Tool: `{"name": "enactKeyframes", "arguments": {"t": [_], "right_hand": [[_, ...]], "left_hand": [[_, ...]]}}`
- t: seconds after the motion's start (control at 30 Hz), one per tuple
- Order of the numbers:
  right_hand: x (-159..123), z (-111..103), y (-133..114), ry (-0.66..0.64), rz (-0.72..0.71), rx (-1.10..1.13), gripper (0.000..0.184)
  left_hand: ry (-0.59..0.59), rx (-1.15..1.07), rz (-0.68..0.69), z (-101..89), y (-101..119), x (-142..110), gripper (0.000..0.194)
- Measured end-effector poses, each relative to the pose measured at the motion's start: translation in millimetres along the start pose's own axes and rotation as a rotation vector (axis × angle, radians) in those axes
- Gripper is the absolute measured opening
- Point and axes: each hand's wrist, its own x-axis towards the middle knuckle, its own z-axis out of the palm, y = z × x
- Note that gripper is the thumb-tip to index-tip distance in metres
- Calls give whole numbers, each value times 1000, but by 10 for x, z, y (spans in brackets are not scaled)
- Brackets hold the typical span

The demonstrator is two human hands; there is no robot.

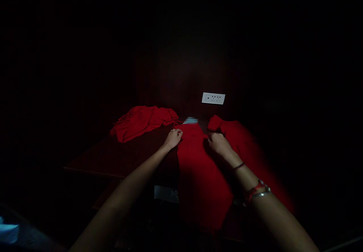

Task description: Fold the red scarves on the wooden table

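Red, smooth cloth [198, 161] is draping over the table [136, 153] edge; left fingers [177, 132] are pinching one side, right fingers [213, 137] curling by the other, grip unclear; a pale patch [191, 120] beyond is showing pixelated.

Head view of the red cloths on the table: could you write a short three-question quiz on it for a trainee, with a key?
1. True or false: the left hand is at the left edge of the long red fabric cloth in the middle.
2. Which thing shows beyond the dark reddish table?
A. a round clock
B. a white rectangular socket plate
C. a framed mirror
3. Fill the gap: the thin dark wristband and the silvery metal bangle are on the person's ____ arm.
Key: 1. True. 2. B. 3. right.
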Motion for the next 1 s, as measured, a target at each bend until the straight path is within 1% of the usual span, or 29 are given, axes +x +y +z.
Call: {"name": "enactKeyframes", "arguments": {"t": [0.03,0.07,0.2,0.27,0.37,0.43,0.5,0.57,0.63,0.73,0.8,0.9,1.0], "right_hand": [[153,27,28,10,49,53,31],[299,69,57,7,101,110,31],[762,309,181,1,209,210,29],[914,444,234,12,245,257,25],[1063,650,288,52,269,356,18],[1121,776,312,105,276,438,19],[1154,873,339,177,285,523,24],[1169,926,375,255,300,598,28],[1172,938,415,324,315,658,31],[1168,932,454,387,336,715,34],[1167,951,458,385,341,740,33],[1175,1017,441,318,321,771,31],[1179,1050,422,265,294,790,30]], "left_hand": [[12,-3,-100,20,17,61,34],[9,-5,-172,43,28,118,33],[-23,-16,-316,147,17,268,35],[-57,-39,-375,207,-11,311,37],[-83,-143,-381,302,-49,362,33],[-32,-255,-386,349,-49,388,31],[30,-423,-432,362,-22,398,38],[55,-586,-491,337,23,390,42],[37,-688,-528,289,69,368,39],[-11,-724,-540,220,106,329,36],[-38,-735,-547,193,103,307,38],[-74,-759,-568,172,74,286,41],[-70,-803,-588,157,53,279,44]]}}
